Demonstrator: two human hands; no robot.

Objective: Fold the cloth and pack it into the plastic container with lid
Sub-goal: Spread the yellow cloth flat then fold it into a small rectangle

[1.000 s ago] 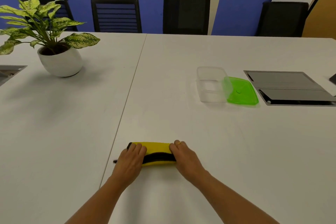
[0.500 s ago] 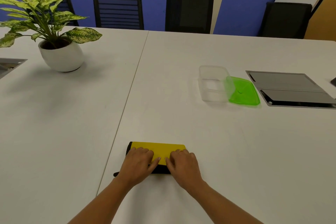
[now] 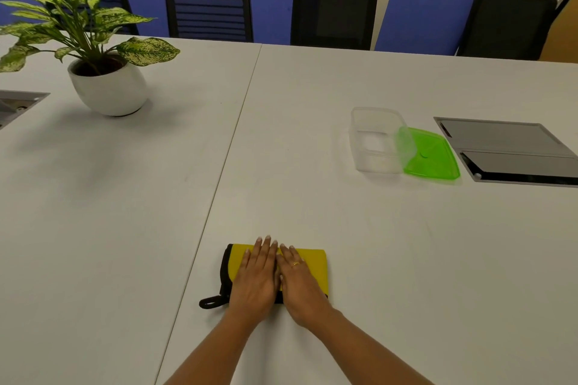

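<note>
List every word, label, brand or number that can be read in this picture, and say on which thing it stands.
None: no text can be read. The yellow cloth, the clear container, the green lid, the white pot and the grey table panel show no print or label.

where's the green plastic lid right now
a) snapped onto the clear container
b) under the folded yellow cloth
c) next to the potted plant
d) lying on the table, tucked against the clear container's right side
d: the green plastic lid lies on the white table against the right side of the clear rectangular plastic container, which stands open, far from the cloth and the plant.
</note>
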